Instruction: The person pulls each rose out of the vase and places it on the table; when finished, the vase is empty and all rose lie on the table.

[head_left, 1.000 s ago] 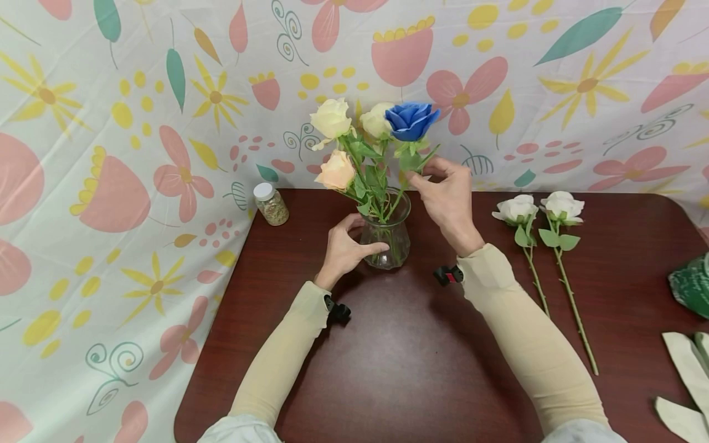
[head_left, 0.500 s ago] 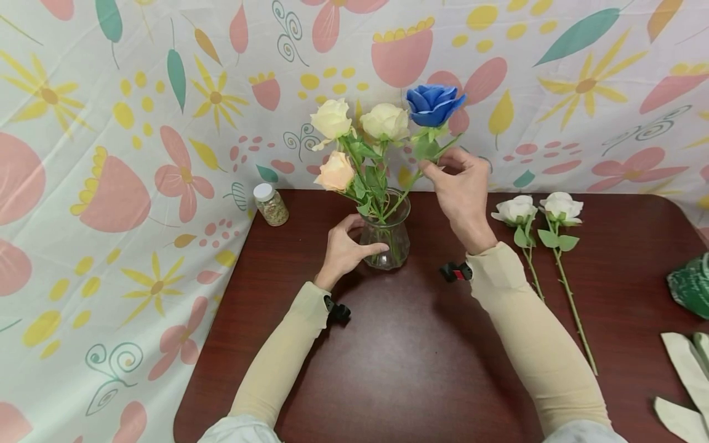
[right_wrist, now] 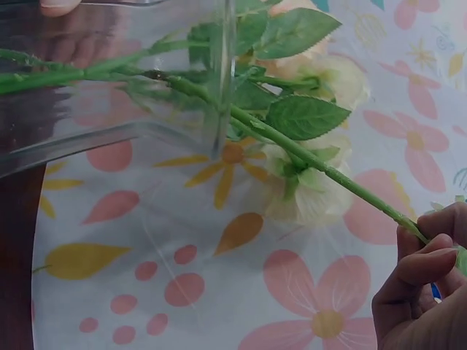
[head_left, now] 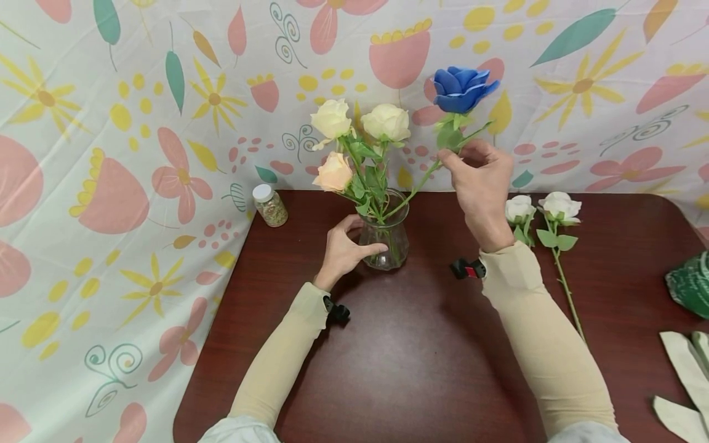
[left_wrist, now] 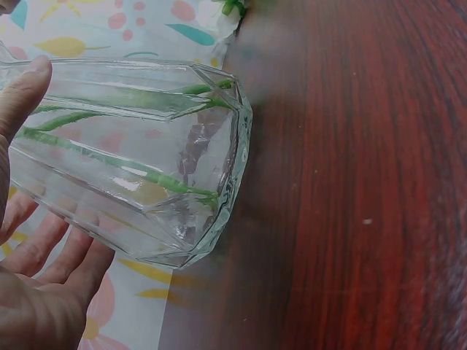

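Note:
My left hand holds the faceted glass vase from its left side, thumb across the front. In the left wrist view the fingers curve along the far side of the glass, and green stems show inside. Two cream roses and a peach rose stand in the vase. My right hand pinches the stem of a blue rose just below its leaves. That stem slants over the rim, its lower part inside the vase.
A small white-capped jar stands at the table's back left. White roses lie to the right, one partly behind my right arm. A green object and pale flat pieces are at the right edge. Printed cloth hangs behind the table.
My right hand has moved right and up with the blue rose, tilting its stem outward and uncovering the cream rose behind. My left hand has stayed on the vase.

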{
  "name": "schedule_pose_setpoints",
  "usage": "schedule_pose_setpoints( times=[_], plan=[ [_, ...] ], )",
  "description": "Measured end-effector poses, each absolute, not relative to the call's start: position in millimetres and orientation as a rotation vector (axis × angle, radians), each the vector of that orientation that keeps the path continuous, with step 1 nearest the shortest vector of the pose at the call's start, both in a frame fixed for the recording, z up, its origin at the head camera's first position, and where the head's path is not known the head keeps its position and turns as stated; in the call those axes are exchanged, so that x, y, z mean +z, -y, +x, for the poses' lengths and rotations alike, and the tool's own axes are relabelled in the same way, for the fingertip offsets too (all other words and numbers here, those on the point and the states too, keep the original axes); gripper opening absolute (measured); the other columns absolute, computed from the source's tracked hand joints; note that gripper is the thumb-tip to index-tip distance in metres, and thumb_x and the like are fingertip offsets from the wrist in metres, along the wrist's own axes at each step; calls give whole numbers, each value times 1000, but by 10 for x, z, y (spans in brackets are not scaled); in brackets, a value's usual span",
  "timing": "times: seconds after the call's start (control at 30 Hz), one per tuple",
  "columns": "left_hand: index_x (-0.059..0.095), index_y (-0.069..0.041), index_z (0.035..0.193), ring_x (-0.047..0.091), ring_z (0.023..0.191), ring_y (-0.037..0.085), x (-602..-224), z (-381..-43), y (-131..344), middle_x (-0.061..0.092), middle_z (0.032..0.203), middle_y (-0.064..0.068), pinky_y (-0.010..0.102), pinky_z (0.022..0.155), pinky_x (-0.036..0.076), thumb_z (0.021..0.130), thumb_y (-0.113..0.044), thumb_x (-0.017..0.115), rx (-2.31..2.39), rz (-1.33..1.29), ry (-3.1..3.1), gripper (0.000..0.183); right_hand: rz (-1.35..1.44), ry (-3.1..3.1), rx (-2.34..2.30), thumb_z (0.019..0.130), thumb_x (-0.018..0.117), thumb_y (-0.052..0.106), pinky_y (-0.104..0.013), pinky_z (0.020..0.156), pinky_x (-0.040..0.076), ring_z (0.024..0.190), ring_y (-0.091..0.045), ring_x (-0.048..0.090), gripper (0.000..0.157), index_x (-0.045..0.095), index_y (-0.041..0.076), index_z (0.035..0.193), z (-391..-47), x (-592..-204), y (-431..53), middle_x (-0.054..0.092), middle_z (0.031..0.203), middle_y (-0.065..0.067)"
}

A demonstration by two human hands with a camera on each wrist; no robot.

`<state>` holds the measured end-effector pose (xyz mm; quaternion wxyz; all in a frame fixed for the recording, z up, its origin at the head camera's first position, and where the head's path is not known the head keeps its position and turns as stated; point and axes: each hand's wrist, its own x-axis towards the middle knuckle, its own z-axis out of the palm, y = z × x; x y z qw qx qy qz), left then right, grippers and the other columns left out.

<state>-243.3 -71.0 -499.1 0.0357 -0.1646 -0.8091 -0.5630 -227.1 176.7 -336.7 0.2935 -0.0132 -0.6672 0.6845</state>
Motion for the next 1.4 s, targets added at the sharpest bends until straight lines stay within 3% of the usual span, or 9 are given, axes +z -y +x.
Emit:
schedule_pose_setpoints(
  times=[0.33,0.7,1.07,1.4],
  plan=[
    [71,-9,134,72,126,32,-4990,-2427,709,74,131,14,41,112,63,79,-25,101,-1728,-504,2492,65,-47,1625,1878,88,84,2,-22,53,38,49,-9,47,28,68,9,66,-2281,-3310,-1880,55,54,7],
    [70,-8,135,72,126,33,-4984,-2432,710,73,131,14,40,112,63,79,-25,101,-1719,-511,2496,66,-9,1515,1959,89,84,1,-22,46,36,43,-14,45,28,65,3,68,-2181,-3226,-1985,51,55,1],
    [71,-9,133,72,126,34,-4974,-2447,699,74,129,14,44,111,63,79,-24,101,-1738,-513,2485,64,-55,1371,2006,86,83,-4,-21,45,35,43,-16,45,29,62,-1,67,-2078,-3080,-2147,52,52,-3],
    [71,-8,132,71,126,40,-4981,-2435,699,74,128,17,51,112,62,78,-24,101,-1753,-516,2474,64,-58,1209,2029,83,81,-13,-22,44,43,44,-19,47,32,56,-6,64,-1957,-2935,-2319,56,53,-9]
  ],
)
